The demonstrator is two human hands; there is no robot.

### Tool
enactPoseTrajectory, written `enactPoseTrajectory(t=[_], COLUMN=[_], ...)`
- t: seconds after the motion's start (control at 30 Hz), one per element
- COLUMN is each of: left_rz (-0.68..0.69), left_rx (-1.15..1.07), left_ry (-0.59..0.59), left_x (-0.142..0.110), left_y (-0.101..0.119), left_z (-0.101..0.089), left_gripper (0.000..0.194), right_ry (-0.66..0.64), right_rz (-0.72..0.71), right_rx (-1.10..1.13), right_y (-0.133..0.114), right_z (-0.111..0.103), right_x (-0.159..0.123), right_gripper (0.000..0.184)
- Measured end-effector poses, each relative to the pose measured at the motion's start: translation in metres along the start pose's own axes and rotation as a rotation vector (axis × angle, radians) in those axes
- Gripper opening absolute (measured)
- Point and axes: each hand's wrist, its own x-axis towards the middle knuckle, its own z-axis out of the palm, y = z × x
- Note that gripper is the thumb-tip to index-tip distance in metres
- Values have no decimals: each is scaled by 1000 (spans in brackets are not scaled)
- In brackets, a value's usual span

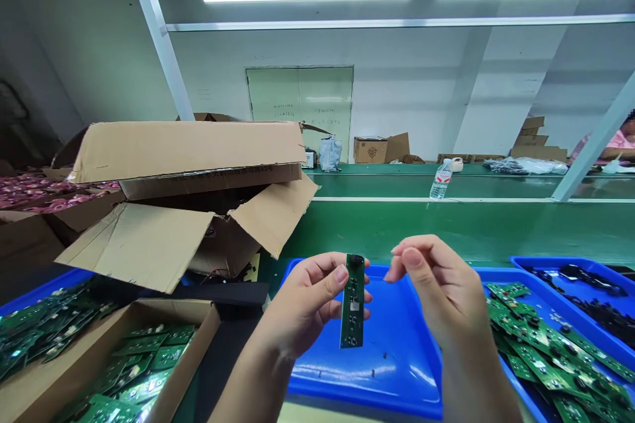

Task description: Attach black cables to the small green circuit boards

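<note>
A narrow green circuit board (pixel 352 310) stands nearly upright in my left hand (pixel 310 297), pinched between the thumb and fingers along its left side. It has a black part at its top end and a small pale square lower down. My right hand (pixel 441 284) hovers to the right of the board, apart from it, fingers loosely curled and thumb raised. Nothing shows between those fingers. Below both hands lies a blue tray (pixel 367 383) with a few tiny dark bits on its floor.
To the right, a blue tray holds several circuit boards (pixel 555 350); dark parts (pixel 605 310) fill another beyond it. At left are a cardboard box (pixel 208 324) of boards and large open cartons (pixel 193 145). A water bottle (pixel 440 180) stands behind, and a person (pixel 615 142) sits far right.
</note>
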Motion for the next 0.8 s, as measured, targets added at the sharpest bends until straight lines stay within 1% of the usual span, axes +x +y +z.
enactPoseTrajectory(t=[0.07,0.1,0.17,0.23,0.27,0.37,0.43,0.47,0.53,0.6,0.67,0.73,0.8], left_rz=[-9,-12,-14,-19,-23,-32,-38,-39,-81,-115,-151,-193,-218], left_rx=[-29,-40,-53,-62,-64,-92,-143,-186,-266,-290,-244,-200,-166], left_ry=[-18,-31,-49,-72,-84,-111,-127,-142,-226,-357,-456,-492,-485], left_x=[0,1,2,4,4,6,7,7,7,7,5,3,0], left_y=[-1,-1,-2,-2,-3,-10,-20,-26,-39,-50,-55,-55,-51], left_z=[0,1,1,0,1,4,10,14,23,30,35,36,35], left_gripper=[29,28,26,27,27,29,33,36,47,57,60,59,57], right_ry=[-6,-27,-108,-174,-186,-158,-129,-110,-34,90,222,327,450], right_rz=[-5,-20,-79,-157,-191,-251,-278,-278,-223,-108,-48,-16,18], right_rx=[14,-1,-34,-56,-63,-65,-49,-34,2,27,1,-14,21], right_y=[0,0,-1,-2,-2,0,1,1,-1,-5,-10,-14,-16], right_z=[-3,-3,-2,0,0,0,-4,-6,-12,-18,-22,-25,-26], right_x=[1,2,2,3,3,3,1,-1,-5,-9,-10,-9,-5], right_gripper=[19,16,11,16,16,9,10,13,15,13,8,5,8])
